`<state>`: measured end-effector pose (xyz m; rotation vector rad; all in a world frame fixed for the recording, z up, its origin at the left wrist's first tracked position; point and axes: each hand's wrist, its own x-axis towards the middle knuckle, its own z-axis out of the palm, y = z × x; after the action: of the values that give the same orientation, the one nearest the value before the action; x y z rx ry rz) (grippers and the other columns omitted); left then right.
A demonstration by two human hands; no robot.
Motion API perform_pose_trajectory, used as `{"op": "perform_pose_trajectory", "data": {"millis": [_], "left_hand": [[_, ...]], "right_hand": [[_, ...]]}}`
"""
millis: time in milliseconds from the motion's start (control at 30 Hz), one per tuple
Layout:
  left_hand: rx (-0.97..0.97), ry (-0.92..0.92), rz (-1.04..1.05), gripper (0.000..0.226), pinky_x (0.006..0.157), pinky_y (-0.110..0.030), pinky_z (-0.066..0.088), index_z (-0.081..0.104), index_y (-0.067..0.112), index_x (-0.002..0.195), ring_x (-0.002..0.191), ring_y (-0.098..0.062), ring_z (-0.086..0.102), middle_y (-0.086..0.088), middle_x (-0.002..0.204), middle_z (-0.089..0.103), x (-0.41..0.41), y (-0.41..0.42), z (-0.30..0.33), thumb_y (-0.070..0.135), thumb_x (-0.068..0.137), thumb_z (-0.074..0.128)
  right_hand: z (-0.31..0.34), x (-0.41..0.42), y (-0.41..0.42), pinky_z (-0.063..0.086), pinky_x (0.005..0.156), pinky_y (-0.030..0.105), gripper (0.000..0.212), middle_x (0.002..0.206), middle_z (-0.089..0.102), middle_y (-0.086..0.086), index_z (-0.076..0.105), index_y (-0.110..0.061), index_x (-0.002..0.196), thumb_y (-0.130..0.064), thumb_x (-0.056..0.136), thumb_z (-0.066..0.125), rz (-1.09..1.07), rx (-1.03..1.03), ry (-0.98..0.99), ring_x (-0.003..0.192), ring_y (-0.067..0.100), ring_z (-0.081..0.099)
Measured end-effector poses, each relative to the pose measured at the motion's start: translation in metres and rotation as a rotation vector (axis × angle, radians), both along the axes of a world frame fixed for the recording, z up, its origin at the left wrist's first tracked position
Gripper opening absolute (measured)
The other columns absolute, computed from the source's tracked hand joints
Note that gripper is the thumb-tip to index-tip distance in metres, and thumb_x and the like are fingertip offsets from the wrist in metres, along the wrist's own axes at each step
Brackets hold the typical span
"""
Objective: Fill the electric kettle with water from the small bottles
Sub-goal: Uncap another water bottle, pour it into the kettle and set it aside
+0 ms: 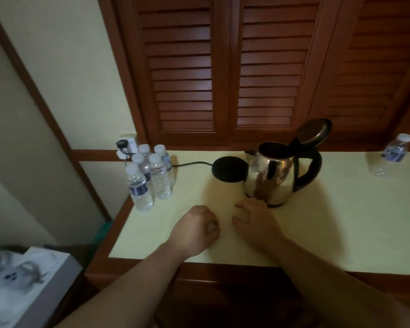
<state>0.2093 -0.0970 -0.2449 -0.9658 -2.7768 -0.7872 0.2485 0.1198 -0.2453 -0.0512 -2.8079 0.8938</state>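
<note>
Left hand point(195, 229) grip curled round a small white cap point(210, 227), right hand point(253, 218) grip loose — holding nothing

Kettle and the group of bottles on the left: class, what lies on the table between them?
In the head view, the black kettle base and its cord lie between the kettle and the bottles.

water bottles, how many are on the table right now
6: five clustered at the table's back left corner, one alone at far right. More could hide behind the cluster.
</note>
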Motion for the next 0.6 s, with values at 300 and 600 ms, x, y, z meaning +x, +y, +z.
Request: {"op": "perform_pose_trajectory", "data": {"millis": [300,600], "left_hand": [[0.447,-0.054,0.581,0.019,0.066,-0.013,0.038,0.059,0.029,0.073,0.081,-0.002,0.056,0.009,0.086,0.061,0.005,-0.080,0.024,0.032,0.085,0.074],[0.694,-0.252,0.795,0.074,0.092,-0.035,0.054,0.041,0.013,0.138,0.106,-0.019,0.061,0.003,0.119,0.059,-0.026,-0.108,0.048,0.030,0.083,0.087]], "right_hand": [[-0.006,-0.025,-0.043,0.016,0.125,0.041,0.072,0.168,0.027,-0.001,0.040,-0.031,0.156,-0.070,0.096,0.041,0.041,0.275,-0.151,0.154,0.019,0.023],[-0.007,-0.023,-0.038,0.019,0.125,0.040,0.069,0.167,0.030,-0.003,0.042,-0.030,0.155,-0.069,0.097,0.040,0.049,0.281,-0.135,0.152,0.019,0.026]]}}
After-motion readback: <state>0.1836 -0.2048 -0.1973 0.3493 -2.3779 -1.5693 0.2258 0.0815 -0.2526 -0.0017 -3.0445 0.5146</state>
